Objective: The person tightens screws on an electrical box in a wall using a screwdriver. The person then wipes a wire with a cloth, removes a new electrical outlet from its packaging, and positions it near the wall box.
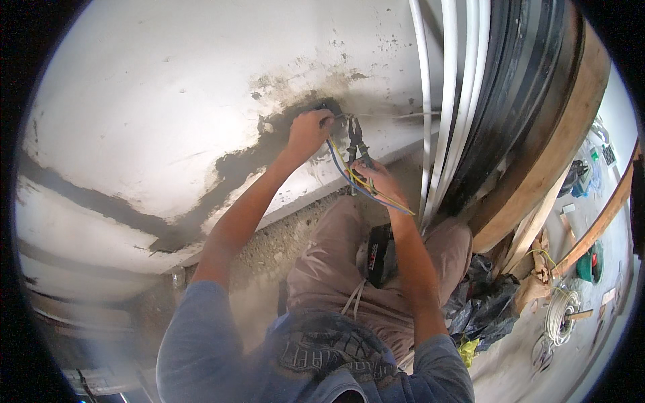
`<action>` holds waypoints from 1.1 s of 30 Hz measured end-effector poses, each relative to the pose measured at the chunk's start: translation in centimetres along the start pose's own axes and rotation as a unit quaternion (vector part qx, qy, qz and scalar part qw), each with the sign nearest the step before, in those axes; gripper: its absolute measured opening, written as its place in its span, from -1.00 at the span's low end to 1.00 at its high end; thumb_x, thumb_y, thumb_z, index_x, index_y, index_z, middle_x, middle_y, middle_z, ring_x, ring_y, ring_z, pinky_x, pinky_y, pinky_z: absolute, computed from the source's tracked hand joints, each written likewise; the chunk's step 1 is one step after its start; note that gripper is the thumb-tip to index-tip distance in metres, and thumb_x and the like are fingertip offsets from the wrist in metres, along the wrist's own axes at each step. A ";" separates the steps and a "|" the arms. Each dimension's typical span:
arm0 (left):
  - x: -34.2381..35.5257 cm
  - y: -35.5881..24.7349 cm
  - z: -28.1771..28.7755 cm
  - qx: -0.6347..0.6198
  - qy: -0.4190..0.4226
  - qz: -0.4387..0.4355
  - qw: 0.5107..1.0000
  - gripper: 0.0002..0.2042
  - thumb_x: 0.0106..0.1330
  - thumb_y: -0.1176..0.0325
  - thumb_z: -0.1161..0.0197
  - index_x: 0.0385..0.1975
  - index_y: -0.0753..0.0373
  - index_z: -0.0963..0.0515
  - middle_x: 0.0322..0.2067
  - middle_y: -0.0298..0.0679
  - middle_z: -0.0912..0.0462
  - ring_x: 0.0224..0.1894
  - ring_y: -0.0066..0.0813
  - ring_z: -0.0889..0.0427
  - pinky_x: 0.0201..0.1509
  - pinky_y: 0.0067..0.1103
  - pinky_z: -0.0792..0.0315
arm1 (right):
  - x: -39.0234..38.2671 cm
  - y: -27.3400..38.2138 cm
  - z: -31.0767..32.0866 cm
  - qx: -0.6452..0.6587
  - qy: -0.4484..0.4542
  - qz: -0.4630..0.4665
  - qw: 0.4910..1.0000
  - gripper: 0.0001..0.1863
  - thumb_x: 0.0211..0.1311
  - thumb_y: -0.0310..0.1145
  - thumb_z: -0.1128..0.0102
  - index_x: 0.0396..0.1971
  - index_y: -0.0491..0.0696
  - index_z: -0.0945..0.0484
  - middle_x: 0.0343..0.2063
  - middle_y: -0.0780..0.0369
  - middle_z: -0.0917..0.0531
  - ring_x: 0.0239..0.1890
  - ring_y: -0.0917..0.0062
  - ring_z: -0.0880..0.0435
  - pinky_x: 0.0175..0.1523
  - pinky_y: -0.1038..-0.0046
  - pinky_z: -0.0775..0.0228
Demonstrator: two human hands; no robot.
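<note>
My left hand (310,131) is closed on a bundle of blue and yellow wires (339,161) at a dark, roughly patched recess in the white wall. The wires hang from it down over my right hand (376,176), which is closed on the handles of a black plier-like tool (356,134). The tool's head points up, just right of my left fingers, by a thin pale wire that runs right along the wall; whether its jaws grip that wire I cannot tell. A grey mortar strip (195,218) runs from the recess down and left.
White conduits (449,67) and thick black pipes (510,67) rise close on my right, beside a curved-looking wooden board (571,94). Black plastic bags (484,299), timber pieces, a cable coil (561,316) and a green container (588,265) lie right. My legs are below my hands.
</note>
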State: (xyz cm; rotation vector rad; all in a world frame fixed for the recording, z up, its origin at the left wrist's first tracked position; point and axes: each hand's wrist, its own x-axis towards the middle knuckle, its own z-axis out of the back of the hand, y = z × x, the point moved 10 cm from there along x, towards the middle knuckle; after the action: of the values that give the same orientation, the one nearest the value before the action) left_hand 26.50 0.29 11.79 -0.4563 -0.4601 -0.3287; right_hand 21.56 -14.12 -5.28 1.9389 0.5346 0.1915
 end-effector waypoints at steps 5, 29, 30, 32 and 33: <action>-0.4 -0.4 -0.7 -0.080 -0.053 0.040 0.995 -0.85 0.28 0.31 -0.18 -0.29 0.20 -0.64 -0.36 -0.02 -0.67 -0.28 0.05 -0.64 -0.18 -0.24 -0.51 | 1.1 -1.4 2.5 -0.163 -0.064 0.131 0.976 -0.70 0.33 -0.17 -0.17 -0.18 -0.12 -0.55 -0.33 0.20 -0.63 -0.33 0.45 -0.57 -0.23 0.41 -0.40; -0.5 0.9 -0.2 -0.099 0.037 0.043 0.994 -0.79 0.27 0.30 -0.21 -0.19 0.25 -0.62 -0.25 0.01 -0.67 -0.21 0.04 -0.65 -0.13 -0.28 -0.51 | 3.8 6.1 -2.9 -0.349 -0.155 0.360 0.851 -0.71 0.27 -0.37 -0.16 -0.12 -0.26 -0.46 -0.21 -0.10 -0.52 -0.16 -0.02 -0.54 -0.07 0.16 -0.39; -0.5 1.0 -0.3 -0.102 0.042 0.044 0.993 -0.79 0.27 0.30 -0.20 -0.19 0.25 -0.62 -0.25 0.01 -0.67 -0.21 0.04 -0.65 -0.13 -0.28 -0.51 | 3.9 5.9 -2.8 -0.354 -0.157 0.356 0.850 -0.71 0.28 -0.37 -0.16 -0.12 -0.25 -0.46 -0.22 -0.09 -0.53 -0.17 -0.01 -0.54 -0.08 0.17 -0.39; -0.6 1.0 -0.7 -0.108 0.054 0.047 0.992 -0.79 0.28 0.31 -0.19 -0.19 0.26 -0.62 -0.24 0.01 -0.67 -0.21 0.05 -0.65 -0.12 -0.27 -0.51 | 4.2 5.7 -2.8 -0.364 -0.163 0.348 0.849 -0.71 0.28 -0.35 -0.16 -0.12 -0.25 -0.47 -0.25 -0.09 -0.53 -0.19 0.01 -0.56 -0.10 0.18 -0.40; -0.6 1.2 -0.6 -0.108 0.052 0.049 0.992 -0.79 0.28 0.31 -0.19 -0.19 0.26 -0.62 -0.24 0.01 -0.66 -0.21 0.06 -0.65 -0.12 -0.26 -0.51 | 4.4 5.5 -2.6 -0.353 -0.163 0.336 0.858 -0.72 0.28 -0.35 -0.16 -0.14 -0.25 -0.47 -0.27 -0.08 -0.54 -0.22 0.02 -0.56 -0.12 0.19 -0.40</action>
State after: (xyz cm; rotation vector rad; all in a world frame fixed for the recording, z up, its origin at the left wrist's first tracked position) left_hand 26.66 1.08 10.57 -0.6677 -0.2998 -0.3073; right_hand 26.06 -11.81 0.28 1.3053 -0.4286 0.4235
